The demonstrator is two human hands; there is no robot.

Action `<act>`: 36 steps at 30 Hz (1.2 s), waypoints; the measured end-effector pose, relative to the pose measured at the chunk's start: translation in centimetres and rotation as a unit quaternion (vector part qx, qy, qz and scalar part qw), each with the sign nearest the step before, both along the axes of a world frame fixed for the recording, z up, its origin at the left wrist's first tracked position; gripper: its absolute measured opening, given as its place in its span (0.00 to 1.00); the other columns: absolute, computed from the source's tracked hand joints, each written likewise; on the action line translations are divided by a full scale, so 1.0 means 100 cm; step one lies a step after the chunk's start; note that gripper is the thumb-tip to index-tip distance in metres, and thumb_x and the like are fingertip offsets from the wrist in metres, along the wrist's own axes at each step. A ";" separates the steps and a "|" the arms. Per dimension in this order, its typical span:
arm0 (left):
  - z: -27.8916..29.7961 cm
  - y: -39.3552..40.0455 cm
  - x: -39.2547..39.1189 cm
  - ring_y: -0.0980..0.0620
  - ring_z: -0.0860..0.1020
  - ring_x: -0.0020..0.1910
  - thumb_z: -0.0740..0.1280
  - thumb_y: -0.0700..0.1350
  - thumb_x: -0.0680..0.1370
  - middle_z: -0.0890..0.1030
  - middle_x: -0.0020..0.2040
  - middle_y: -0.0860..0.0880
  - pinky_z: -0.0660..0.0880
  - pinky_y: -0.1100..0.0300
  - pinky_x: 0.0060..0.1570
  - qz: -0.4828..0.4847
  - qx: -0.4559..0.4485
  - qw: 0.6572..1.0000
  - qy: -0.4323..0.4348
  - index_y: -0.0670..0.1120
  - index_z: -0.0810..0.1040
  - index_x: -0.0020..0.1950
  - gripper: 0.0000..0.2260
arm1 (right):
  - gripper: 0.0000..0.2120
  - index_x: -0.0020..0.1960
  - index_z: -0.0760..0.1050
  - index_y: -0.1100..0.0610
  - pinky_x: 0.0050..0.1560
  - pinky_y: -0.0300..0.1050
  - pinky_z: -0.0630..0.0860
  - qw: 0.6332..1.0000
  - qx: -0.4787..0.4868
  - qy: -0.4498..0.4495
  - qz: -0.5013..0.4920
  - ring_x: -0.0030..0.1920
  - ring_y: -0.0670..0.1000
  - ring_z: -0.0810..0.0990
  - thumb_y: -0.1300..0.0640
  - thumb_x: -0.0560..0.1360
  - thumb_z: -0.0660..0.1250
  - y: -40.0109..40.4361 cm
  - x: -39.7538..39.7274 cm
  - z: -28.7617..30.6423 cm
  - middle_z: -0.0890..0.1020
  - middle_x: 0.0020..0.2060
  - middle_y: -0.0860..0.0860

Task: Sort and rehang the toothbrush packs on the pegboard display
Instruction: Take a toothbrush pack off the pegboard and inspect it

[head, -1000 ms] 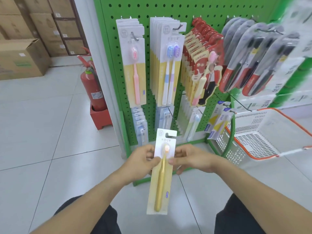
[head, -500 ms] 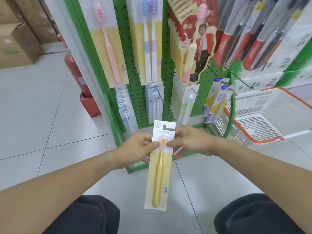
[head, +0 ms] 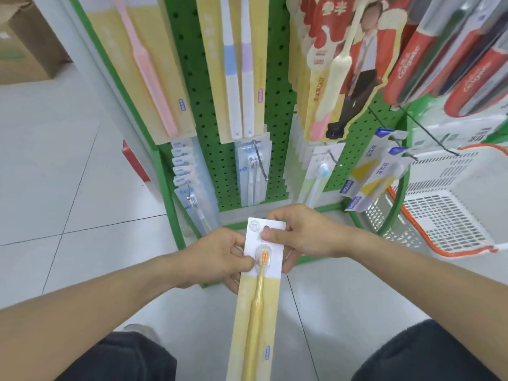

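A long yellow toothbrush pack (head: 257, 303) hangs upright in front of me, held near its white top by both hands. My left hand (head: 220, 257) pinches its left edge beside the brush head. My right hand (head: 299, 235) pinches the top right, thumb over the hang hole. Behind it stands the green pegboard (head: 277, 100) with a pink toothbrush pack (head: 148, 70), a blue-and-purple twin pack (head: 237, 64), a red cartoon pack (head: 346, 64) and red Colgate packs (head: 450, 56). Clear packs (head: 189, 182) and other packs (head: 253, 171) hang on the lower hooks.
A white plastic basket with an orange rim (head: 450, 204) sits at the right, behind a green hoop. A cardboard box (head: 24, 45) stands at the far left on the tiled floor. My dark-trousered knees fill the bottom corners.
The view has dropped and closed in on the lower pegboard. The pack stays in both hands, and my right thumb has shifted up over the hang hole.
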State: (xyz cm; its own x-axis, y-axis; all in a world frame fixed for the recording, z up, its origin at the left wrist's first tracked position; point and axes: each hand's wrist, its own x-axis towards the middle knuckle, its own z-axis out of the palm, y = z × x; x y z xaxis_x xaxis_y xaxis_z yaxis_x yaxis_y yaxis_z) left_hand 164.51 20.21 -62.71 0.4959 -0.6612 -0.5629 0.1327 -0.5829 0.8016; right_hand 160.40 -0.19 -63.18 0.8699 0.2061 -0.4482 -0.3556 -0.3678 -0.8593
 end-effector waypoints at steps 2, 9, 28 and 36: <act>-0.001 -0.002 0.005 0.48 0.85 0.39 0.64 0.32 0.79 0.87 0.40 0.46 0.83 0.56 0.40 -0.007 0.013 1.000 -0.013 0.41 0.82 0.52 0.09 | 0.09 0.57 0.73 0.67 0.45 0.58 0.85 1.000 0.001 -0.002 0.007 0.44 0.60 0.87 0.61 0.82 0.67 -0.001 0.004 -0.001 0.86 0.47 0.64; -0.007 -0.009 0.005 0.45 0.86 0.40 0.62 0.38 0.83 0.87 0.43 0.44 0.84 0.52 0.42 0.026 0.026 0.999 -0.011 0.40 0.81 0.57 0.08 | 0.07 0.57 0.73 0.67 0.49 0.61 0.84 1.000 -0.015 0.004 0.004 0.47 0.59 0.88 0.66 0.81 0.65 -0.001 0.007 -0.009 0.86 0.49 0.64; 0.000 0.001 -0.017 0.50 0.86 0.38 0.65 0.32 0.79 0.87 0.43 0.47 0.82 0.56 0.34 0.110 -0.069 0.990 -0.054 0.50 0.74 0.63 0.17 | 0.13 0.60 0.79 0.61 0.40 0.49 0.84 0.995 0.052 0.001 -0.090 0.42 0.53 0.87 0.69 0.78 0.66 0.018 -0.019 0.002 0.88 0.44 0.57; -0.031 0.013 -0.019 0.45 0.86 0.42 0.66 0.29 0.77 0.87 0.47 0.43 0.83 0.52 0.37 0.132 -0.058 0.990 -0.004 0.46 0.73 0.65 0.19 | 0.11 0.58 0.79 0.65 0.44 0.56 0.85 0.988 0.077 0.031 -0.130 0.44 0.57 0.87 0.71 0.77 0.68 0.031 -0.031 -0.030 0.85 0.48 0.64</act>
State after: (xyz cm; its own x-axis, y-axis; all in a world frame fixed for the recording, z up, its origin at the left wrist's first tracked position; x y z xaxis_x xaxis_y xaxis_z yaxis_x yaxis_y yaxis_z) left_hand 162.60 21.54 -65.80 0.6640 -0.5675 -0.4868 0.2616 -0.4337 0.8623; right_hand 157.29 2.91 -66.15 0.8747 0.0494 -0.4822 -0.4737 -0.1239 -0.8719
